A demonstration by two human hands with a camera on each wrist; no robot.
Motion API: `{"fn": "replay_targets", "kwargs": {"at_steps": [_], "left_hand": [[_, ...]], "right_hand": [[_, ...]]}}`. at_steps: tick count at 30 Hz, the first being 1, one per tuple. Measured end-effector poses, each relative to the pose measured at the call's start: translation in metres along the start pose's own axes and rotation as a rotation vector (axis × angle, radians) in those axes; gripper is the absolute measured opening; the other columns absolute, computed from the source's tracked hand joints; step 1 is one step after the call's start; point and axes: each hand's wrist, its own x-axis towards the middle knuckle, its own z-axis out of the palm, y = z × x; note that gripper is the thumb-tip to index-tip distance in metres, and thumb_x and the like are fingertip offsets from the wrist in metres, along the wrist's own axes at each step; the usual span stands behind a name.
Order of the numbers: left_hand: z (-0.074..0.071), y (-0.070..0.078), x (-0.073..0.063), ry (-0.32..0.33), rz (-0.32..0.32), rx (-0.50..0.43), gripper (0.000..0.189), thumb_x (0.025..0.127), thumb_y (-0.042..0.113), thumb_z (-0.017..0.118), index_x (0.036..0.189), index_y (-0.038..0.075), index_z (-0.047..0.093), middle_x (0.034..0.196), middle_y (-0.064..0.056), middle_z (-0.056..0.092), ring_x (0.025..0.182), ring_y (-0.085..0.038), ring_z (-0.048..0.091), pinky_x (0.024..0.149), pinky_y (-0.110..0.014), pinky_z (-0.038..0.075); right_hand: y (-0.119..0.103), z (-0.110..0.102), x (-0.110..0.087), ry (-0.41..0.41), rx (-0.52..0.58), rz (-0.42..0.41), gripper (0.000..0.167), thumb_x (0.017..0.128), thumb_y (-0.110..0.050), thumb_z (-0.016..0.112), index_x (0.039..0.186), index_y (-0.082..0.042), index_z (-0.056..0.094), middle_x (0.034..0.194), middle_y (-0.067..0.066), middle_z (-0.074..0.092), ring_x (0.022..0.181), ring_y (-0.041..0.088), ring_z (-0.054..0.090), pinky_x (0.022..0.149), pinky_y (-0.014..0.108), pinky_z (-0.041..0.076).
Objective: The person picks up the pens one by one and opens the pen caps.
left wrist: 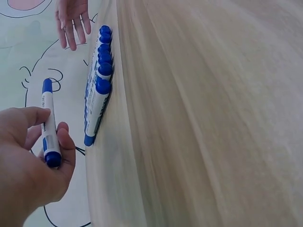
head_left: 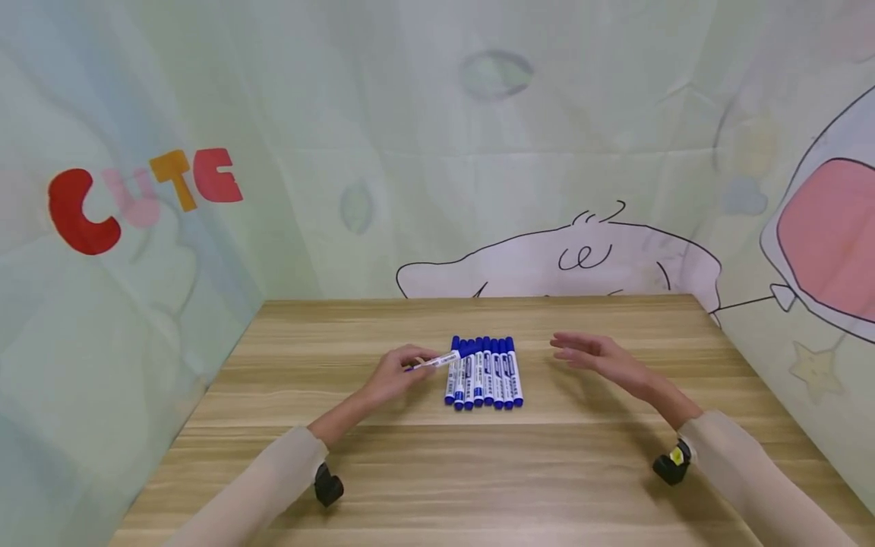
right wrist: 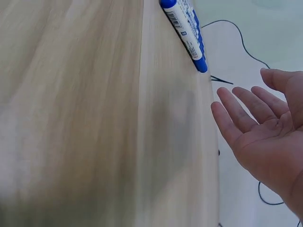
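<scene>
A white marker with blue ends (left wrist: 49, 124) is pinched between the thumb and fingers of my left hand (head_left: 399, 374). In the head view this marker slants across the left part of a row of several like markers (head_left: 497, 374), which lie side by side on the wooden table. Its blue cap points right, toward the row. My right hand (head_left: 608, 360) is held to the right of the row, apart from it, with nothing in it. In the right wrist view its palm and loosely spread fingers (right wrist: 232, 113) show near the row's end marker (right wrist: 183, 28).
The wood-grain table (head_left: 437, 471) reaches back to a pale printed curtain (head_left: 424, 152), which also hangs along both sides. Each sleeve cuff carries a small black camera, one at the left wrist (head_left: 329, 485) and one at the right wrist (head_left: 673, 463).
</scene>
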Motion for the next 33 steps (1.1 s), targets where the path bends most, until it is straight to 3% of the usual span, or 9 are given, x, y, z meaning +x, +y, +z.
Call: {"fn": "replay_targets", "kwargs": {"at_steps": [4, 8, 12, 16, 23, 27, 33], "left_hand": [[0.004, 0.004, 0.003, -0.058, -0.021, -0.040, 0.030, 0.099, 0.013, 0.067, 0.128, 0.005, 0.070, 0.113, -0.019, 0.073, 0.092, -0.026, 0.067, 0.074, -0.031, 0.056], [0.011, 0.007, 0.005, -0.095, 0.011, -0.077, 0.031, 0.099, 0.012, 0.067, 0.129, 0.002, 0.069, 0.114, -0.022, 0.073, 0.091, -0.026, 0.069, 0.076, -0.033, 0.058], [0.016, 0.011, 0.006, -0.093, 0.034, -0.071, 0.031, 0.098, 0.012, 0.068, 0.127, 0.002, 0.070, 0.116, -0.020, 0.074, 0.090, -0.023, 0.070, 0.078, -0.035, 0.059], [0.016, 0.012, 0.009, -0.090, 0.049, -0.047, 0.030, 0.098, 0.012, 0.068, 0.126, 0.001, 0.070, 0.117, -0.019, 0.074, 0.091, -0.020, 0.069, 0.076, -0.030, 0.057], [0.012, 0.017, 0.017, -0.074, 0.056, -0.040, 0.028, 0.097, 0.012, 0.069, 0.124, 0.003, 0.072, 0.120, -0.018, 0.074, 0.089, -0.013, 0.068, 0.071, -0.024, 0.055], [0.012, 0.022, 0.019, -0.092, 0.059, -0.034, 0.028, 0.097, 0.012, 0.069, 0.124, 0.004, 0.072, 0.121, -0.018, 0.073, 0.087, -0.013, 0.068, 0.068, -0.023, 0.053], [0.017, 0.023, 0.020, -0.088, 0.074, 0.000, 0.028, 0.095, 0.011, 0.071, 0.123, 0.007, 0.073, 0.129, -0.015, 0.071, 0.096, -0.014, 0.064, 0.074, -0.027, 0.055]], "right_hand": [[-0.005, 0.001, 0.009, -0.014, 0.003, -0.013, 0.057, 0.107, -0.022, 0.054, 0.154, 0.006, 0.036, 0.154, 0.028, 0.046, 0.135, 0.043, 0.054, 0.109, 0.045, 0.049], [-0.011, 0.002, 0.018, -0.038, 0.023, -0.028, 0.057, 0.108, -0.022, 0.053, 0.154, 0.006, 0.036, 0.152, 0.029, 0.048, 0.134, 0.043, 0.055, 0.109, 0.049, 0.048], [-0.015, 0.008, 0.025, -0.066, 0.053, -0.036, 0.056, 0.108, -0.023, 0.051, 0.154, 0.006, 0.036, 0.151, 0.029, 0.050, 0.135, 0.043, 0.055, 0.111, 0.054, 0.045], [-0.018, 0.015, 0.031, -0.089, 0.059, -0.028, 0.055, 0.109, -0.024, 0.050, 0.153, 0.007, 0.036, 0.150, 0.028, 0.051, 0.133, 0.039, 0.058, 0.110, 0.055, 0.046], [-0.029, 0.031, 0.044, -0.122, 0.070, -0.012, 0.051, 0.110, -0.027, 0.046, 0.151, 0.004, 0.043, 0.148, 0.027, 0.053, 0.130, 0.038, 0.061, 0.106, 0.044, 0.052], [-0.033, 0.040, 0.049, -0.157, 0.108, -0.001, 0.050, 0.111, -0.028, 0.044, 0.151, 0.002, 0.044, 0.147, 0.029, 0.053, 0.127, 0.040, 0.062, 0.107, 0.050, 0.050], [-0.034, 0.049, 0.054, -0.202, 0.161, 0.007, 0.050, 0.112, -0.027, 0.042, 0.149, 0.007, 0.043, 0.142, 0.031, 0.056, 0.123, 0.041, 0.064, 0.105, 0.053, 0.051]]}}
